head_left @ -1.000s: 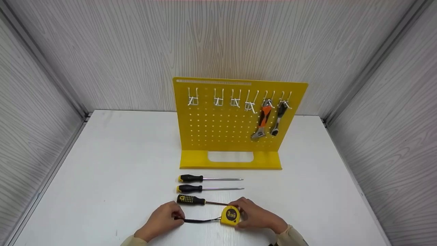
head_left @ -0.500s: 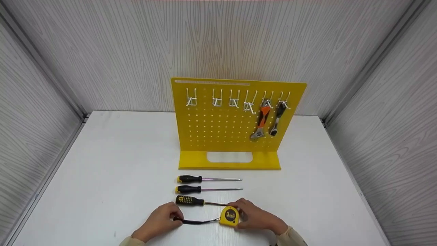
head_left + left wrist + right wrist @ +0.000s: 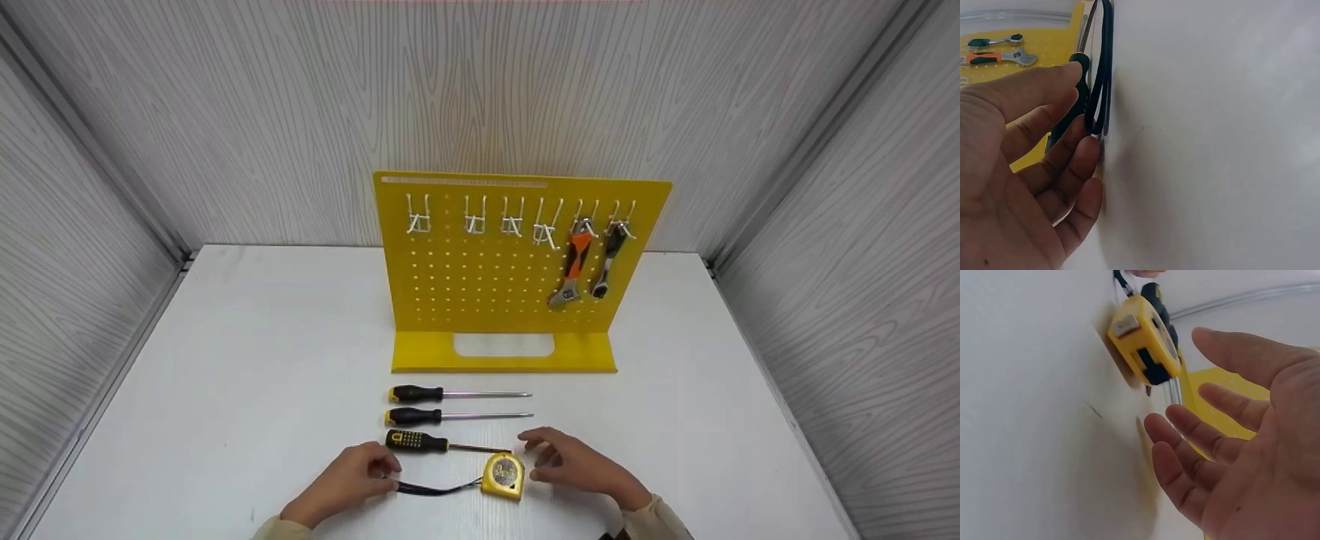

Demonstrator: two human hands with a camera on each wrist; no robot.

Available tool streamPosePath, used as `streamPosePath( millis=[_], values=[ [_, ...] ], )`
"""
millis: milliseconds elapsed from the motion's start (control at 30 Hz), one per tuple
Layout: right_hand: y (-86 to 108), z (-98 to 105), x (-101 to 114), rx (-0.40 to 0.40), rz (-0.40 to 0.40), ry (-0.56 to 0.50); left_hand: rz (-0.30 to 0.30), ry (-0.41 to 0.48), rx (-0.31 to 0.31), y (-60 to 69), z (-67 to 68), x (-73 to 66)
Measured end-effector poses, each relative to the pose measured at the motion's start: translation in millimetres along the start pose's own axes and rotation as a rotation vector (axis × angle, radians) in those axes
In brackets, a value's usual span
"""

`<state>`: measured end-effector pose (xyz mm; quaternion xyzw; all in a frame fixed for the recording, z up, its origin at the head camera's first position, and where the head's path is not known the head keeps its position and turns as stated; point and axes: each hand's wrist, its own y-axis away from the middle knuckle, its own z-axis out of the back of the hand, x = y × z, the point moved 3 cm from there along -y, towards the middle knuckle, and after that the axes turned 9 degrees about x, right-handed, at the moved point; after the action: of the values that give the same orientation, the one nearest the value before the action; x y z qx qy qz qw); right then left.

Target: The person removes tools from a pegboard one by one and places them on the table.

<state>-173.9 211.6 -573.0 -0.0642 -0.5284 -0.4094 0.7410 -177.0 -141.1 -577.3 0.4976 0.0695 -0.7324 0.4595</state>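
A yellow tape measure [image 3: 502, 477] with a round dark label lies on the white table, its black wrist strap [image 3: 431, 490] stretching left. Just right of the tape measure, my right hand [image 3: 577, 461] is apart from it, fingers spread and holding nothing; the right wrist view shows the gap beside the tape measure [image 3: 1145, 343]. My left hand [image 3: 346, 480] is at the strap's far end. In the left wrist view its thumb and fingers stand apart, with the looped strap [image 3: 1103, 73] beside the fingertips and not pinched. Whether a fingertip touches the strap is hard to tell.
Three screwdrivers lie in a row beyond the tape measure, the nearest screwdriver [image 3: 416, 441] with its tip close to it. Behind them stands a yellow pegboard [image 3: 480, 292] with white hooks, bearing an orange adjustable wrench [image 3: 577, 259] and a ratchet wrench [image 3: 611, 259].
My right hand has let go of the tape measure and drawn slightly right. The left fingers have loosened at the strap's end. The tape measure has stayed nearly in place.
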Motion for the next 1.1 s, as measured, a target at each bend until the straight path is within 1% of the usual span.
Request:
streamPosePath(
  millis=[100, 167, 233, 333, 467, 567, 667, 767, 867, 933, 967, 1033, 1100],
  values=[
    [3.1, 10, -2, -0.045, 0.001, -0.029, 0.016, 0.033, -0.011, -1.5, 3.9, -3.4],
    [5.0, 17, -4, -0.077, -0.006, -0.047, 0.011, 0.046, -0.026, -3.2, 6.2, -5.3],
    [7.1, 23, -6, -0.114, -0.013, -0.062, -0.014, 0.053, -0.046, -5.4, 8.5, -7.4],
    [9.7, 33, -6, -0.174, -0.013, -0.082, -0.068, 0.049, -0.089, -10.4, 12.6, -12.2],
    [11.3, 45, -6, -0.264, -0.027, -0.091, -0.111, 0.065, -0.151, -23.7, 18.4, -25.5],
    [9.8, 55, -4, -0.337, -0.043, -0.099, -0.146, 0.080, -0.188, -38.3, 22.8, -41.2],
    [4.8, 66, -4, -0.414, -0.055, -0.136, -0.177, 0.098, -0.230, -54.3, 28.6, -60.4],
    [-1.7, 78, -4, -0.498, -0.069, -0.202, -0.195, 0.125, -0.296, -72.9, 37.6, -80.9],
    [-10.1, 91, -5, -0.580, -0.080, -0.280, -0.210, 0.197, -0.368, -92.4, 50.3, -99.7],
    [-17.4, 99, -6, -0.620, -0.101, -0.334, -0.229, 0.264, -0.410, -103.5, 58.9, -111.9],
    [-19.3, 103, -3, -0.632, -0.108, -0.357, -0.237, 0.296, -0.425, -105.6, 63.0, -121.0],
    [-25.8, 110, -4, -0.662, -0.112, -0.382, -0.258, 0.345, -0.449, -115.4, 68.9, -132.5],
    [-31.4, 115, -4, -0.683, -0.117, -0.407, -0.275, 0.378, -0.456, -124.2, 72.4, -143.7]
  ],
)
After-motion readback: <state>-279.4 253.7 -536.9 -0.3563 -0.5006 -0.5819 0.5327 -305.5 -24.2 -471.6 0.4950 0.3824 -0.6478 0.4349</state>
